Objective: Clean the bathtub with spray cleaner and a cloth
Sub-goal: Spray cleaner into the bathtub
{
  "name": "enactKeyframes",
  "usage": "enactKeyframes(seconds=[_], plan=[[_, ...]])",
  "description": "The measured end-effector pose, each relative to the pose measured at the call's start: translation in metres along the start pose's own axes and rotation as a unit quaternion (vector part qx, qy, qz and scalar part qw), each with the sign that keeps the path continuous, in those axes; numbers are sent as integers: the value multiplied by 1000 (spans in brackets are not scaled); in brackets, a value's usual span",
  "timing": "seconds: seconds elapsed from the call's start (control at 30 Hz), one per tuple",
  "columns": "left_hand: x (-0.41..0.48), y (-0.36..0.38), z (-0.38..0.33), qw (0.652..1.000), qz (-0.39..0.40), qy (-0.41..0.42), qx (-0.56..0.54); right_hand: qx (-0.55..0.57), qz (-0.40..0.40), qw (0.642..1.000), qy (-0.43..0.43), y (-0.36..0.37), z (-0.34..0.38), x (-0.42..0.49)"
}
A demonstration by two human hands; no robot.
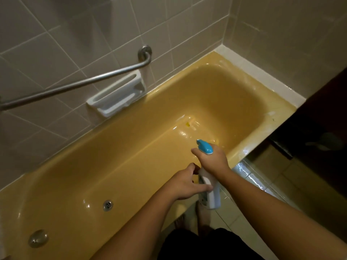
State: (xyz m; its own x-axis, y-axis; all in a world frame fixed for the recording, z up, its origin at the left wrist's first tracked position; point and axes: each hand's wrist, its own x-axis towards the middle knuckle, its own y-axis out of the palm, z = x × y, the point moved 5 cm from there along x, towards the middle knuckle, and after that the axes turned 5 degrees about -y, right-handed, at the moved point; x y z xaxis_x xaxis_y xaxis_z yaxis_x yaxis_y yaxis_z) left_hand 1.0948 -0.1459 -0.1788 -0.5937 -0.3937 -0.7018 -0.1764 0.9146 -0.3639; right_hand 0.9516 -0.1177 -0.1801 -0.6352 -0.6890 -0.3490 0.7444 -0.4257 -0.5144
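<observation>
Head view, mustard bathtub point(120, 158) against tiled wall point(78, 40), grab bar point(75, 85), left hand point(185, 182) and right hand point(213, 161) gripping spray bottle point(211, 196)

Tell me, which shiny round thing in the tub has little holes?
The smaller drain, higher in the picture. The bigger cap near the bottom-left corner looks smooth, without holes.

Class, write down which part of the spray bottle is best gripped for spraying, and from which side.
Grip the spray bottle at its narrow neck under the blue trigger head, coming from behind the nozzle, as the right hand does: the nozzle points into the bathtub.
</observation>
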Motion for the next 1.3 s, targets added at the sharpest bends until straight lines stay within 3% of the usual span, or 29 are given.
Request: enactKeyframes(seconds=[0.33,0.43,0.6,0.83,1.3], plan=[[-7,20,-38,993,81,85,6,58,-113,992,12,-67,4,-34],[-11,28,-57,990,100,102,0,77,-108,991,26,-83,4,-37],[0,49,-101,987,101,122,4,83,-96,991,-40,-123,2,-37],[22,93,-199,977,70,194,56,119,-127,981,-80,-233,-39,-47],[89,200,-423,927,116,340,105,123,-246,953,-126,-458,-114,-57]])
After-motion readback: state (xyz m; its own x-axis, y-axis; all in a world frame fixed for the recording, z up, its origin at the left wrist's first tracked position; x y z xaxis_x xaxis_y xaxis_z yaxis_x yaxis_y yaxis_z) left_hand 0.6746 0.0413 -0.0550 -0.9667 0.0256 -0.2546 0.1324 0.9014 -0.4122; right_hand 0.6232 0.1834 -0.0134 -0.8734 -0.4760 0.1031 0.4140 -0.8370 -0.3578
